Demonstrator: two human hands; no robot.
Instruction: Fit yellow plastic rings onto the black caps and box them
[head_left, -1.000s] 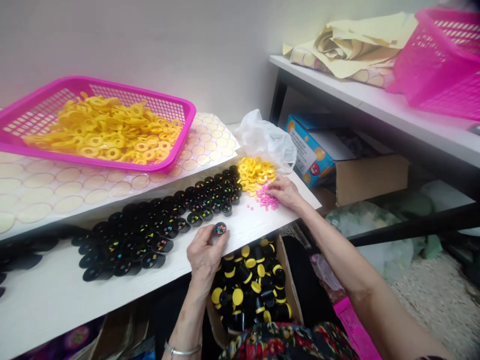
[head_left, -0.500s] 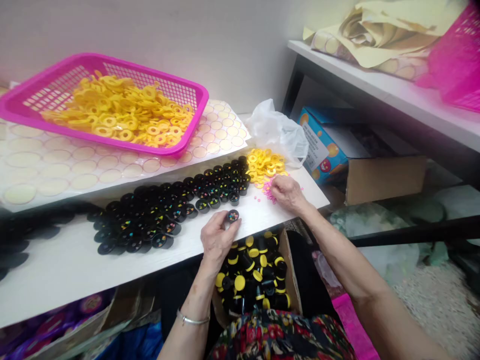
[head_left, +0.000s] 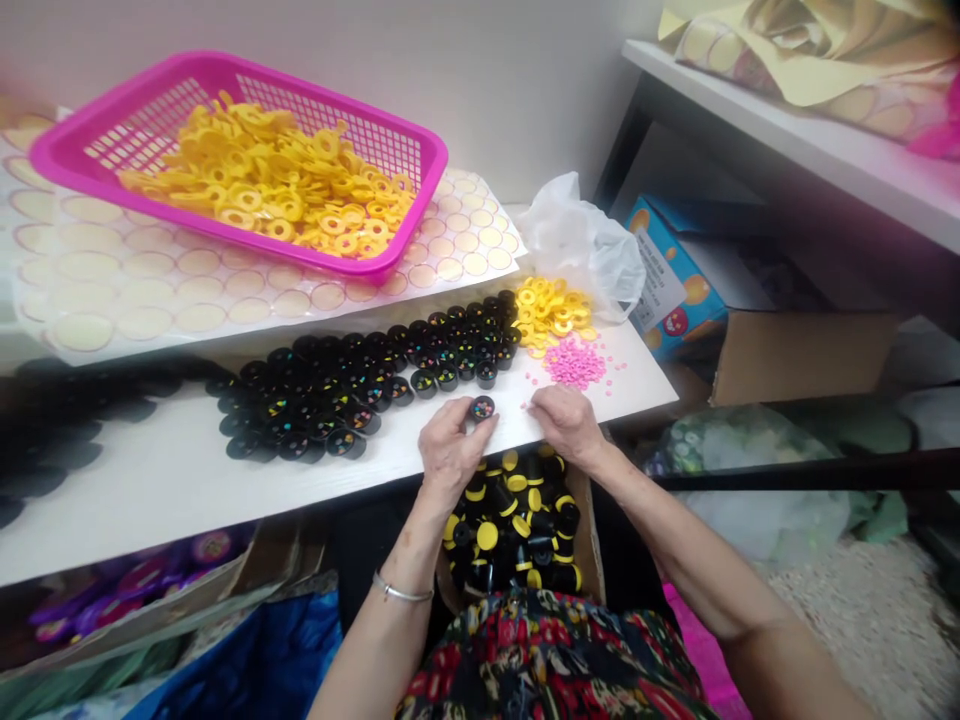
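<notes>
Right hand nearing left hand, fingertips pinching, catch unclear; left gripping black cup mouth-up, apparently keeping bits inside.

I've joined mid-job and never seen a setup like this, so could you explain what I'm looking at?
There is no machine here: you see a person working barehanded, through a camera worn on their head that looks forward and down. The left hand holds a small black cup. The right hand is on the near side of the pink pieces, pinched closed; whether it grips one is too small to tell. On the white table stand rows of black cups, beside a heap of yellow rings. Behind is a pink basket of more yellow pieces.
</notes>
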